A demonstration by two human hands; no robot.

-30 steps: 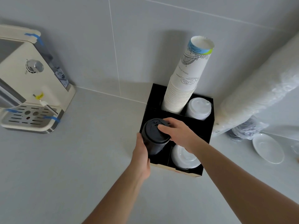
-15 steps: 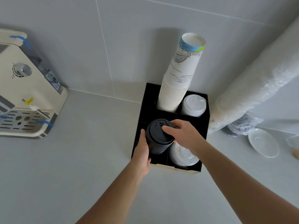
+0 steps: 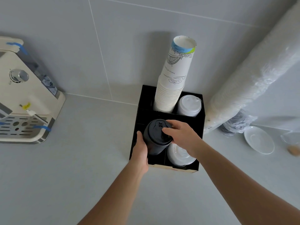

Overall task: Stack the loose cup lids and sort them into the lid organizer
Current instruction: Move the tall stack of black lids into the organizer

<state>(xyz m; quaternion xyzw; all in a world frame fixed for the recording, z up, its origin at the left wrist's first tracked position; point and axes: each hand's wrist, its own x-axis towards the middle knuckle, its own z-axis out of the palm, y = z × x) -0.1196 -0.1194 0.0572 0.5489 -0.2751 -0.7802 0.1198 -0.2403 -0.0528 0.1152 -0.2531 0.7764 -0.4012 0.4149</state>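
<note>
Grey tiled wall and pale countertop (image 3: pixel 81 159) framed everything, with a cream coffee machine (image 3: pixel 24 95) far left and a white saucer (image 3: pixel 259 140) off right. Against the wall sat the black lid organizer (image 3: pixel 199 127), paper cups (image 3: pixel 172 88) in its rear slot. Compared with a second before, the black lid stack (image 3: pixel 155 138) sat a little lower in the front-left compartment, probably nearly seated. Left hand (image 3: pixel 141 150) wrapped its side; right hand (image 3: pixel 181 135) pressed fingers on top.
</note>
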